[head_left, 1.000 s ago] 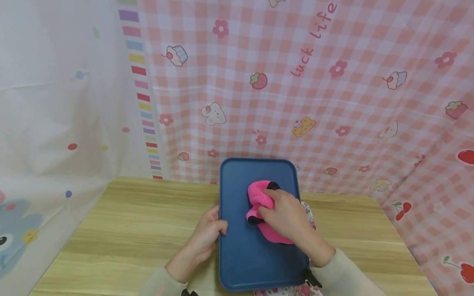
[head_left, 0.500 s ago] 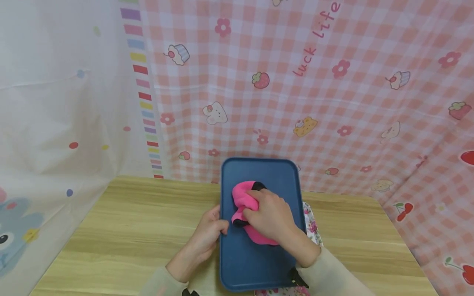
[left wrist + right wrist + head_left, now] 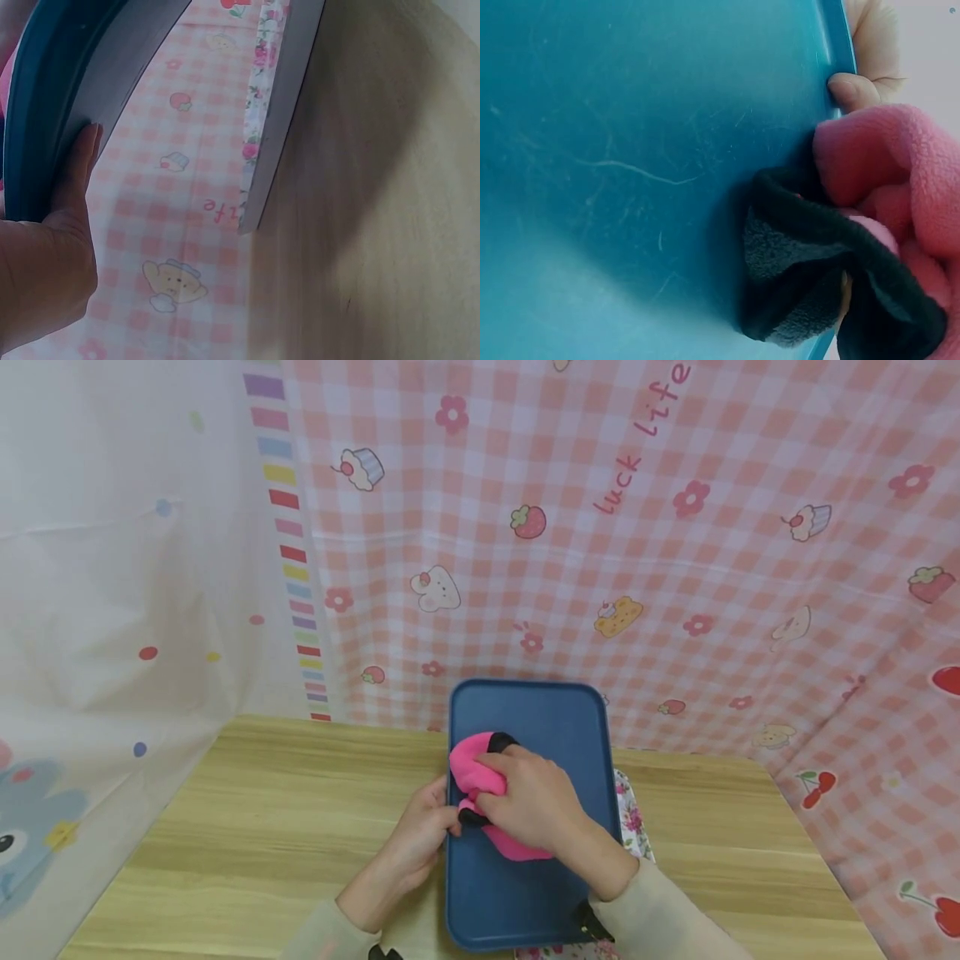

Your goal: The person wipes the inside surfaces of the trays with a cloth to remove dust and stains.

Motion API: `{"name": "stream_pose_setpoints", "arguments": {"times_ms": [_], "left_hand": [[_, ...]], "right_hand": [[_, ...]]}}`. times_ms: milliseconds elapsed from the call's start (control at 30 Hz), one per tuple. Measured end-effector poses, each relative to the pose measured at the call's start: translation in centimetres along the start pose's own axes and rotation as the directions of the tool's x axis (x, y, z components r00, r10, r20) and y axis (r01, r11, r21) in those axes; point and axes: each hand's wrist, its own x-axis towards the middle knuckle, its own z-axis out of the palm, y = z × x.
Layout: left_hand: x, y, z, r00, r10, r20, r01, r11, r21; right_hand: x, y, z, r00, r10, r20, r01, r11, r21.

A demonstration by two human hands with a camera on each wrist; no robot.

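My left hand grips the left rim of a blue rectangular tray, thumb over the front and fingers behind it. In the left wrist view the tray is raised off the table, its grey underside showing. My right hand bunches a pink cleaning cloth with black edging against the tray's face. The cloth lies at the left rim, right by my left thumb. Fine scratches mark the tray's face in the right wrist view, where the cloth hides most of my right hand.
A floral-patterned tray is behind and below the blue one, partly covered by it. Both stand over a wood-grain table. A pink checked curtain hangs at the back, with a white sheet on the left.
My right hand has slid the pink cloth leftward across the tray, from right of the middle to the left rim. My left hand keeps its grip, and the tray stays nearly in place.
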Motion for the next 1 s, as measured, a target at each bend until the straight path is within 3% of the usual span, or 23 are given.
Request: {"name": "stream_pose_setpoints", "arguments": {"times_ms": [267,633,767,1000], "left_hand": [[0.1,-0.1,0.0,1.000,0.015,0.003,-0.015,1.000,0.000],[0.1,0.0,-0.1,0.999,0.003,-0.035,-0.004,1.000,-0.021],[0.0,0.1,-0.1,1.000,-0.002,-0.031,0.001,0.999,-0.039],[-0.1,0.2,-0.2,1.000,-0.014,-0.010,0.014,0.998,-0.059]], "right_hand": [[-0.4,0.2,0.0,0.995,-0.079,0.056,0.081,0.996,-0.025],[-1.4,0.9,-0.1,0.991,-0.086,0.100,0.088,0.996,-0.022],[-1.8,1.5,-0.5,0.996,-0.048,0.070,0.049,0.999,-0.011],[-2.6,3.2,-1.5,0.995,0.099,0.014,-0.099,0.994,0.038]]}}
